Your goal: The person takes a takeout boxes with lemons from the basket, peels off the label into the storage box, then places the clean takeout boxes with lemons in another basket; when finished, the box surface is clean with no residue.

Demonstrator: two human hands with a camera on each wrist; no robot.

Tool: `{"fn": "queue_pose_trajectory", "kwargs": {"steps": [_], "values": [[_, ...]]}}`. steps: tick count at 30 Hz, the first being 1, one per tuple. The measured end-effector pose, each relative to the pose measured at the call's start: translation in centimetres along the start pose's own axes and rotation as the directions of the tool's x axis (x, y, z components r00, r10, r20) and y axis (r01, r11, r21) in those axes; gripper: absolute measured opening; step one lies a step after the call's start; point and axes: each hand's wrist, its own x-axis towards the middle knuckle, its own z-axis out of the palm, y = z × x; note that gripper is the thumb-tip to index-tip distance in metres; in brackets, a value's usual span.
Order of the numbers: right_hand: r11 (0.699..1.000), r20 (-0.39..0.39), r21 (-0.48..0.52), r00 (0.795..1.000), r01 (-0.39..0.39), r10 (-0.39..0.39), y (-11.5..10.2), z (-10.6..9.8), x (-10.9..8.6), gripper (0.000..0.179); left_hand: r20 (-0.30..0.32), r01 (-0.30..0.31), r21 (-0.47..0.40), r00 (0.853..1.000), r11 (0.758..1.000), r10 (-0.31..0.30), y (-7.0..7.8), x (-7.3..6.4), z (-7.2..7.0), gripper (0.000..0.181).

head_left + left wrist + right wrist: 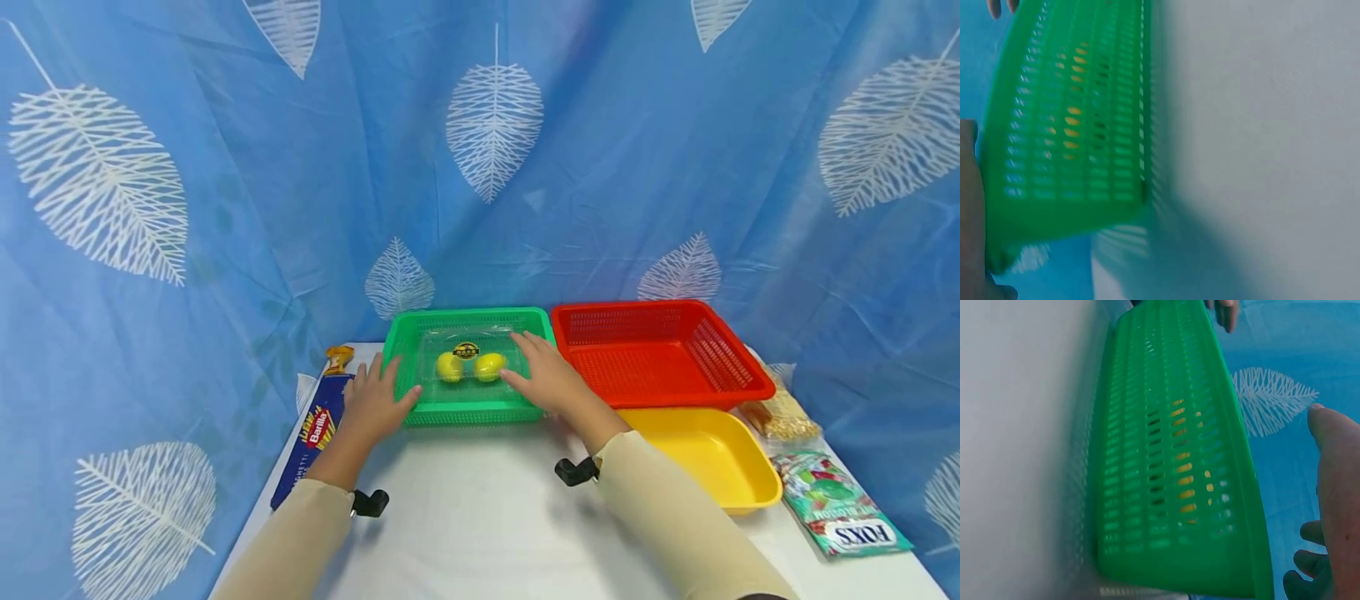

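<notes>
Two hands: left hand (375,406) and right hand (555,379), one at either end of one green basket (465,413). Fingers of both straight, spread wide; whether they touch the rim, cannot tell. Inside the basket: one clear plastic pack (470,368) with two lemons (490,367), smooth, oval, side by side. Basket oblong, plastic, walls pierced by rows of slots. To its right, one red basket (615,375), perforated, and one yellow tray (705,458), smooth, round-cornered. Left: one slim Barilla spaghetti box (318,429).
</notes>
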Motion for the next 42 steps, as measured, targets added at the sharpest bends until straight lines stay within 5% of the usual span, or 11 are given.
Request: {"fn": "queue_pose_trajectory", "kwargs": {"steps": [7,13,21,42], "values": [[0.984,0.002,0.149,0.995,-0.095,0.095,0.1,1.5,1.8,0.088,0.033,0.035,-0.189,0.999,0.981,-0.029,-0.7,0.2,1.0,0.095],[0.938,0.004,0.285,0.979,-0.198,0.206,0.1,2.3,3.8,0.094,0.044,0.033,-0.327,0.999,0.944,-0.02,-0.9,0.4,1.4,0.1],[0.871,0.108,0.374,0.947,-0.32,0.302,0.8,4.1,5.0,0.097,0.052,0.041,-0.358,0.998,0.933,-0.024,-0.8,0.2,2.0,0.111],[0.804,0.247,0.458,0.923,-0.379,0.294,0.9,4.6,6.2,0.101,0.052,0.051,-0.376,0.998,0.925,-0.034,-1.9,0.6,1.7,0.114]]}}
